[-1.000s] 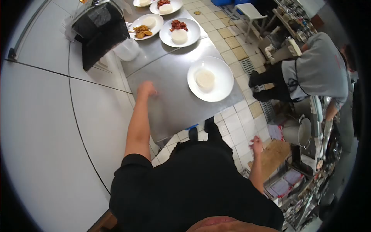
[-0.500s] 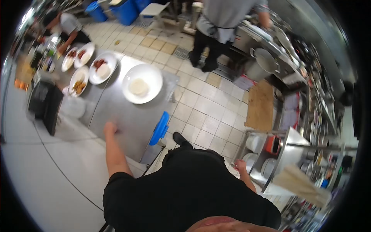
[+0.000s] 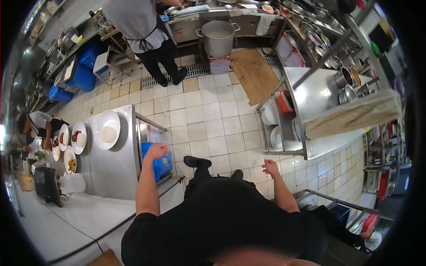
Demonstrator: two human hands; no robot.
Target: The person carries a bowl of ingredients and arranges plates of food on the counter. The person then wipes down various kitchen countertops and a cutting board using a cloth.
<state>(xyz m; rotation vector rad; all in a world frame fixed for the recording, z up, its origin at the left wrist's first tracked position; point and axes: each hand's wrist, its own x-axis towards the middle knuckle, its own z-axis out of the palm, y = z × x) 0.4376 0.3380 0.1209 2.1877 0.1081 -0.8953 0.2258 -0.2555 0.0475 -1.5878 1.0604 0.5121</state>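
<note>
My left hand [image 3: 157, 152] is loosely curled with nothing visible in it, above the blue bin [image 3: 162, 165] beside the steel table [image 3: 114, 165]. My right hand [image 3: 270, 168] hangs over the tiled floor with its fingers slightly apart and nothing in them. It is nearest to the steel shelf unit [image 3: 290, 147] on the right. On the table, a large white plate [image 3: 114, 138] carries a round mound of rice [image 3: 107, 134]. Farther left stand several plates with rice and dark red or yellowish-brown food, one of them a white plate [image 3: 80, 148].
A person in a grey shirt [image 3: 133, 22] stands at the cooking line, near a large pot [image 3: 218, 39]. Another person [image 3: 40, 122] bends at the far left. A cloth [image 3: 355, 116] hangs over the shelf unit's rail. A wooden board [image 3: 253, 73] lies on the floor.
My view has swung right, so the plates now appear farther left. My left hand has moved from above the tabletop to beyond the table's edge. My right hand remains out to the side.
</note>
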